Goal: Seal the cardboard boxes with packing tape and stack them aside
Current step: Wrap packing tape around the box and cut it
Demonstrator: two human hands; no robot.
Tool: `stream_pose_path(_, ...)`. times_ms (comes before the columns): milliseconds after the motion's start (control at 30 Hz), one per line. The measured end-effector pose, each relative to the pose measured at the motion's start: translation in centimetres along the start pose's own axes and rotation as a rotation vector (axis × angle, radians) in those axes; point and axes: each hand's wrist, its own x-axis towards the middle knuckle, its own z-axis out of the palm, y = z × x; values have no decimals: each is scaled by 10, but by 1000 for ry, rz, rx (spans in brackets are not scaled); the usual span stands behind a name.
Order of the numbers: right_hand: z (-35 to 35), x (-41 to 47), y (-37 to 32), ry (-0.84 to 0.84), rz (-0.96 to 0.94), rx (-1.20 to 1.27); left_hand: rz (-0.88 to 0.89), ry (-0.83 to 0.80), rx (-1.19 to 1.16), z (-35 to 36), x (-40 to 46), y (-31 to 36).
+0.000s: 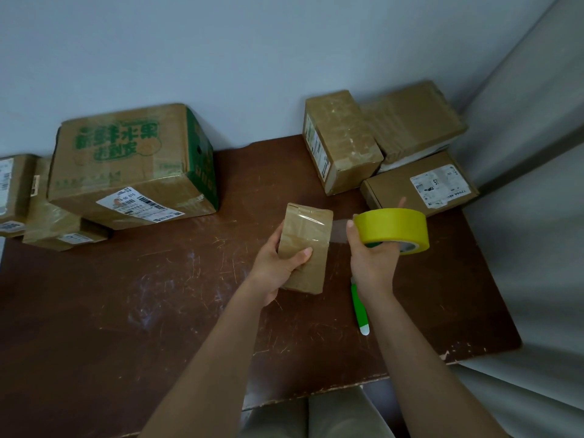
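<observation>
Small box [306, 248] in left hand's [274, 267] grip, tape roll [392, 229] in right's [372, 257] (green cutter [360, 311] half-hidden).

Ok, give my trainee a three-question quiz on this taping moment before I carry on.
1. True or false: the left hand holds the small cardboard box above the table.
2. The right hand grips: A) the green utility knife B) the yellow tape roll C) the flat labelled box
3. Fill in: a strip of clear tape stretches from the roll to the ____.

Key: 1 true; 2 B; 3 small cardboard box.
</observation>
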Motion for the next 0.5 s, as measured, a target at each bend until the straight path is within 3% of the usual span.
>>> stream_pose_path(233,2,9,-25,-86,-163,-28,6,-4,4,0,0,0)
stream_pose_path(500,-4,6,11,-20,-50,-17,6,-39,43,0,-1,2)
